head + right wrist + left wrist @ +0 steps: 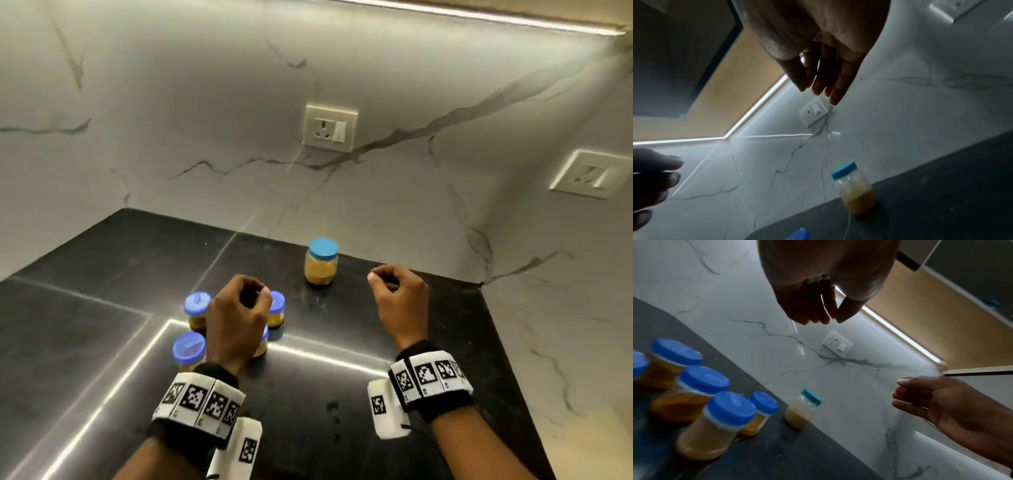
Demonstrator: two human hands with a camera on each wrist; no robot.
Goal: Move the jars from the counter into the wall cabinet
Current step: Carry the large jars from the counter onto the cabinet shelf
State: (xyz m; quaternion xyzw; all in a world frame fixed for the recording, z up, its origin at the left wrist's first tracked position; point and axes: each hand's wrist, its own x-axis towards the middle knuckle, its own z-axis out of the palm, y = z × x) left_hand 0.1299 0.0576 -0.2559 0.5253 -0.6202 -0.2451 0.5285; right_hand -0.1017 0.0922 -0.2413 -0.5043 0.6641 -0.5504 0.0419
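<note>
Several small jars with blue lids and yellow-brown contents stand clustered on the black counter (102, 274), among them one at the far left (197, 308) and one nearer me (188, 351). My left hand (253, 294) hovers over this cluster with loosely curled fingers, holds nothing and hides part of it. A teal-lidded jar (321, 262) stands alone close to the wall. To its right my right hand (383, 279) hangs empty, fingers loosely bent. In the left wrist view the cluster (723, 418) lies below the left hand (832, 318). The right wrist view shows the teal-lidded jar (853, 186) under the right hand (818, 87).
Marble walls meet in a corner behind the counter, with one socket (330, 127) above the teal-lidded jar and another socket (589, 173) on the right wall. A light strip (479, 17) runs under the cabinet's wood-coloured underside (941, 321). The right wall bounds the counter (496, 342).
</note>
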